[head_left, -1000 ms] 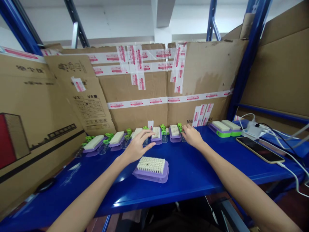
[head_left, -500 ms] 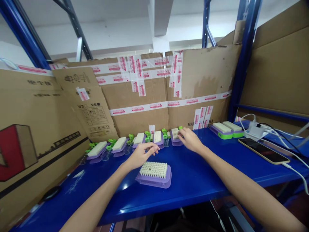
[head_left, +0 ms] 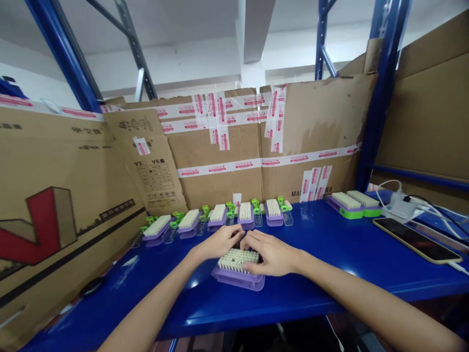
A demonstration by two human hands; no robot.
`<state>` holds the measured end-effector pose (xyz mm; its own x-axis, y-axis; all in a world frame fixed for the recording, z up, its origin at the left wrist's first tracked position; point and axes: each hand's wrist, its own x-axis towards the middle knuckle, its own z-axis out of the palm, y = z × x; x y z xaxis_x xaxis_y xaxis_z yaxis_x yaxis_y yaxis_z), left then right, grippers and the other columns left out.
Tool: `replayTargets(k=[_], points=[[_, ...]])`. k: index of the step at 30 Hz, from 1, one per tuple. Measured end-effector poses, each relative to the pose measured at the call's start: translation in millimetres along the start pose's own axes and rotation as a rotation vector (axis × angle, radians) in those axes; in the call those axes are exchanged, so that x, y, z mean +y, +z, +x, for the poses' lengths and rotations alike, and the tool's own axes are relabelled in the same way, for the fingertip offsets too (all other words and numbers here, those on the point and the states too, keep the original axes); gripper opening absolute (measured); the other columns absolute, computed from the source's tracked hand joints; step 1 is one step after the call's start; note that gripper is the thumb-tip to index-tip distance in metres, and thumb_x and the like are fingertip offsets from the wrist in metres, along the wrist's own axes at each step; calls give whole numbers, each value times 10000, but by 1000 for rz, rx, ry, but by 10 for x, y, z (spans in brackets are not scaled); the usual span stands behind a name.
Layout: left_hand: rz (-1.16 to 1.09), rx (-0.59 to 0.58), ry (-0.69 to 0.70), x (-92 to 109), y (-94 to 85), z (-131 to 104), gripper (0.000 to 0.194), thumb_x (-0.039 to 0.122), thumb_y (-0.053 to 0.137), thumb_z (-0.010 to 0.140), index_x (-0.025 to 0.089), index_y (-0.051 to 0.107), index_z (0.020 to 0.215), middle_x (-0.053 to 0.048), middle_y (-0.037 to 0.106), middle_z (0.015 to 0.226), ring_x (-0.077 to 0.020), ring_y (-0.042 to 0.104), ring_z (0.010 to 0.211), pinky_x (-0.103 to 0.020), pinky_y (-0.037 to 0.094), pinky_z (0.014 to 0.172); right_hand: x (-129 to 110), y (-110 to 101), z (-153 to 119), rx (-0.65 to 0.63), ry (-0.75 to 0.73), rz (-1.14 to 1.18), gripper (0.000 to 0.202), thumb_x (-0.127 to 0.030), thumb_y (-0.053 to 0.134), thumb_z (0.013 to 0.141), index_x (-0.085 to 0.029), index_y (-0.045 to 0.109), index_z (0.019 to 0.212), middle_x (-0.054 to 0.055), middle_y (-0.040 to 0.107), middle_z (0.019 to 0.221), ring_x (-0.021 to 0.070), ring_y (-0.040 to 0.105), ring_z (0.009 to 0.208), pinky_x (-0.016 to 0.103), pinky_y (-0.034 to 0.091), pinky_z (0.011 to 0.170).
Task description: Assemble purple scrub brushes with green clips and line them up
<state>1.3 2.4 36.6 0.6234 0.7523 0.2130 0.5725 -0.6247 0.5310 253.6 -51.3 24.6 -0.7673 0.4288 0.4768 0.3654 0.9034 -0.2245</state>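
Observation:
A purple tray with a block of cream pegs [head_left: 238,261] lies near the front edge of the blue table [head_left: 205,313]. My left hand [head_left: 222,242] is at the block's back left, its fingers bent together; what they hold, if anything, is too small to tell. Over the block's right side is my right hand [head_left: 269,252], its thumb apart from the fingers and low by the pegs. Its fingertips meet those of my left hand behind the block, and their contact is partly hidden. Behind both hands stands a row of purple trays with cream blocks [head_left: 245,212], with green clips [head_left: 255,204] between them.
Two green and purple trays with cream blocks [head_left: 350,203] sit at the back right. Near them are a phone [head_left: 417,239] and a white charger with cables [head_left: 403,205]. Cardboard walls [head_left: 220,186] enclose the back and left. Blue shelf posts [head_left: 383,107] rise behind.
My right hand has moved from the rightmost tray of the back row to the front block. My left hand has stayed by the block. The view has shifted slightly.

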Motion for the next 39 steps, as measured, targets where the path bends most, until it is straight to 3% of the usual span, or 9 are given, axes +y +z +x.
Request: replayTargets(k=[3,8,17,26,32,37,39], points=[[11,-6,-18,-12,12,13,504,606,397,1161,209,634,958,-36,716,945,-221,633,878,-354,482,847,104,-79,-6,-9,56,10,265,-325,719,1041,-200,646,1264,109,729,1193,281,662,1102,471,570,1049],[20,-7,-40,-14,31,30,515,613,390,1167,209,638,966,-27,708,936,-217,627,859,-355,456,824,215,-147,-17,-6,107,-32,203,-220,663,1028,-201,646,1230,112,739,1188,298,650,1133,499,556,1075],[6,7,-38,-25,28,18,538,647,441,1156,208,667,943,-27,724,912,-211,624,828,-343,455,776,296,-142,-23,-5,132,-46,160,-257,549,1142,-197,636,1262,130,735,1210,290,671,1116,484,559,1045],[-7,28,-29,-39,16,21,506,605,456,1163,205,657,927,-14,686,881,-191,586,798,-336,424,750,296,-165,-25,-7,138,3,145,-320,564,1183,-214,636,1250,99,722,1203,254,685,1084,425,566,998],[-30,26,-12,-26,1,14,506,607,443,1167,209,627,916,-4,636,850,-184,553,783,-330,414,752,224,-183,-38,-7,132,-10,208,-369,582,1170,-213,664,1280,103,740,1207,268,692,1103,481,561,1068],[-59,34,-5,2,-8,2,558,628,406,1185,208,608,879,3,625,807,-182,547,753,-329,429,758,190,-102,-34,-39,63,-24,598,-637,789,1024,-193,657,1403,151,727,1349,343,667,1263,577,501,1204],[-70,38,-15,6,-13,-1,589,645,387,1189,207,618,873,0,634,803,-186,556,757,-329,434,759,172,-76,-26,-73,70,5,601,-559,815,1013,-185,629,1445,165,723,1378,346,667,1285,558,514,1190]])
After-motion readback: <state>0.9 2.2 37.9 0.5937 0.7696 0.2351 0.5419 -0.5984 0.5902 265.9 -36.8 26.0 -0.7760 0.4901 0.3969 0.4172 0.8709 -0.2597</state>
